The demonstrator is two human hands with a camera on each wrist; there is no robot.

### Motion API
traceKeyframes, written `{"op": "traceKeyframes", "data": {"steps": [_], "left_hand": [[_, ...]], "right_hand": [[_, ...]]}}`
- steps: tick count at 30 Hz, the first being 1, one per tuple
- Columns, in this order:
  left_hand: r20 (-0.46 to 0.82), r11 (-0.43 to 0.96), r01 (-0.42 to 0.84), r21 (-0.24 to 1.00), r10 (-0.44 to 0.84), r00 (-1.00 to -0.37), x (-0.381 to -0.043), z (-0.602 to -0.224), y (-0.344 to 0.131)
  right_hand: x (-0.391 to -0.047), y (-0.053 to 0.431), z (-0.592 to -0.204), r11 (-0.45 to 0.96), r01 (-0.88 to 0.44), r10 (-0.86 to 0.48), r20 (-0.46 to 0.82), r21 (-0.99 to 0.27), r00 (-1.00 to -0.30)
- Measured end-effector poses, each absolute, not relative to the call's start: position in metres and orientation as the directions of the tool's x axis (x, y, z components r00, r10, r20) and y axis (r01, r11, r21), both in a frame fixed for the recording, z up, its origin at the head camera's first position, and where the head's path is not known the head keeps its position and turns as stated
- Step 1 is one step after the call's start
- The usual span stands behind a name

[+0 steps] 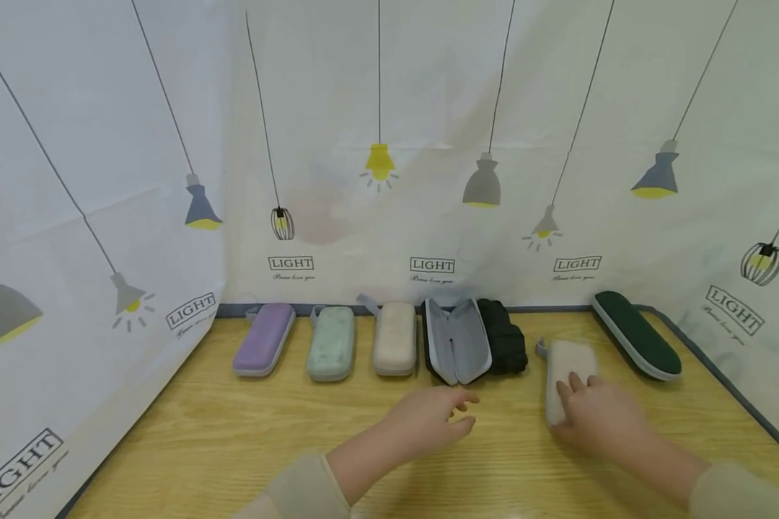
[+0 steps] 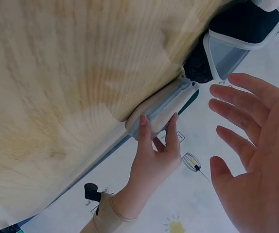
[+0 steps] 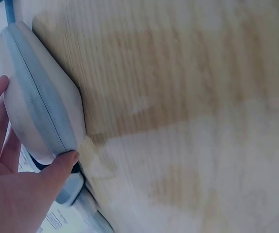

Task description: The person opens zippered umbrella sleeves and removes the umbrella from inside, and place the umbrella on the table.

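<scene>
I have the right hand [image 1: 604,412] pinching the near end of the cream zippered case [image 1: 571,359], left of the dark green case [image 1: 636,335]; light, even thumb pressure should steady it. The left hand [image 1: 428,418] holds nothing, fingers loosely spread. I see no contents in the open grey-lined case [image 1: 472,342], far centre.

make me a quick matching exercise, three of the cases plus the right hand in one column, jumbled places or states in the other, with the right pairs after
Column one
1. purple case
2. right hand
3. grey-lined case
4. dark green case

Column two (as the head view shows it)
A. farthest right of the cases
B. lying open
C. farthest left of the cases
D. gripping a cream case

Right pairs: 1-C, 2-D, 3-B, 4-A
</scene>
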State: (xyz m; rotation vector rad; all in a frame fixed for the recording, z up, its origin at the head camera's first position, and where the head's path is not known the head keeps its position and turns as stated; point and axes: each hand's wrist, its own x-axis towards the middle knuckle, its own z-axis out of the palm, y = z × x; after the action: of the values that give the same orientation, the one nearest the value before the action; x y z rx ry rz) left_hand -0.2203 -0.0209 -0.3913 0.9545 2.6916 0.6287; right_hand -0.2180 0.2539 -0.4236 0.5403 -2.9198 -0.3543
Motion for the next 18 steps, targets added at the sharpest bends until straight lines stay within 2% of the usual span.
{"op": "traceKeyframes", "data": {"steps": [6, 13, 18], "left_hand": [[-0.058, 0.676, 0.589, 0.442, 0.677, -0.734, -0.212, -0.398, -0.030], [-0.124, 0.664, 0.560, 0.495, 0.693, -0.711, -0.198, -0.400, -0.049], [-0.186, 0.665, 0.505, 0.551, 0.687, -0.702, -0.184, -0.400, -0.068]], "right_hand": [[-0.198, 0.242, -0.418, 0.919, -0.321, -0.337, 0.035, 0.227, -0.941], [-0.169, 0.225, -0.424, 0.917, -0.332, -0.369, 0.154, 0.220, -0.917], [-0.158, 0.215, -0.422, 0.911, -0.375, -0.390, 0.063, 0.171, -0.918]]}}
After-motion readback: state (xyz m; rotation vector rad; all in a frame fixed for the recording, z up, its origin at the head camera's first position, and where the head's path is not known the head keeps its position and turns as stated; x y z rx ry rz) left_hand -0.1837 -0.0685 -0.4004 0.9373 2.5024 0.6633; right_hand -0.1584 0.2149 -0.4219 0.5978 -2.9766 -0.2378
